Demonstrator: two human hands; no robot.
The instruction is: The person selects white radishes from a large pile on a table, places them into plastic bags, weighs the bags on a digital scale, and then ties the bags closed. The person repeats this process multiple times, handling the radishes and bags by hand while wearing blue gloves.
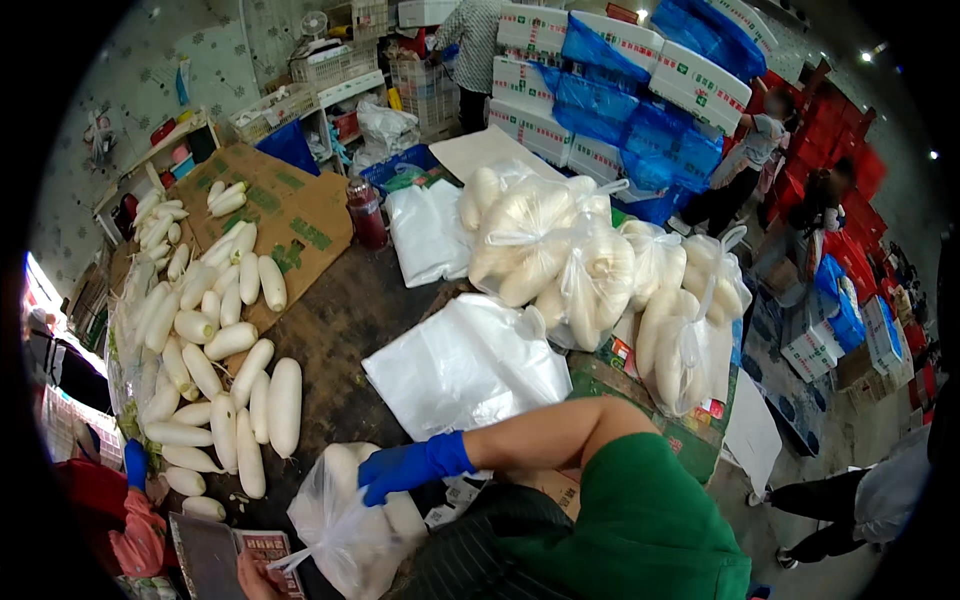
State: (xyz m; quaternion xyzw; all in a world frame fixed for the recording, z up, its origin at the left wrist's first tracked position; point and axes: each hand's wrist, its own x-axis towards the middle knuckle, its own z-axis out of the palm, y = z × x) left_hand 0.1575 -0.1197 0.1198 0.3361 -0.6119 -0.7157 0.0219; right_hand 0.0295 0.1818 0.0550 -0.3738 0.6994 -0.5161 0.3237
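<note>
A clear plastic bag of white radishes (345,530) rests at the table's near edge, its twisted neck pointing to the lower left. My right hand (410,468), in a blue glove, reaches across from the right and grips the top of this bag with bent fingers. Low in the picture, my bare left hand (258,580) closes on the bag's neck; the lower edge cuts off part of it. Loose white radishes (228,435) lie heaped on the left of the table. A stack of flat clear plastic bags (470,365) lies just beyond my right forearm.
Filled radish bags (580,260) crowd the table's right side. A dark red bottle (368,213) stands beside flattened cardboard (300,200). At far left is another person's blue-gloved hand (135,463). White boxes (530,85) with blue plastic are piled behind; several people stand at right.
</note>
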